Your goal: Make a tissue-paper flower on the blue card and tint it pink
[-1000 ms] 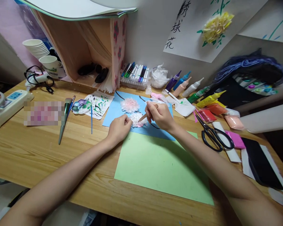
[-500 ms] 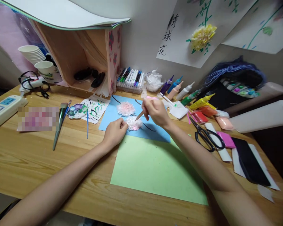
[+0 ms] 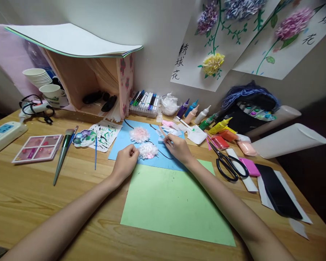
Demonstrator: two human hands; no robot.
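A craft corner this was, quite possibly in a home! Markers (image 3: 145, 100), paint bottles (image 3: 183, 109) and scissors (image 3: 226, 158) crowded the wooden table (image 3: 103, 237) around a blue sheet (image 3: 119, 139) bearing fluffy flowers (image 3: 139, 134); flower pictures (image 3: 212, 65) hung on the wall (image 3: 157, 54), and a power strip (image 3: 5, 134) sat far left.

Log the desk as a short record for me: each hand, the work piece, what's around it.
left hand: fingers curled, beside the white ruffled flower; grip contents hidden
right hand: holds a tan stick above the blue paper
work piece: blue paper with the white flower and a pale pink ruffled flower
nearer the person: green paper, its far edge overlapped by the blue
right side: black-handled scissors, black phone
left side: large brush
back: marker pens, squeeze bottles
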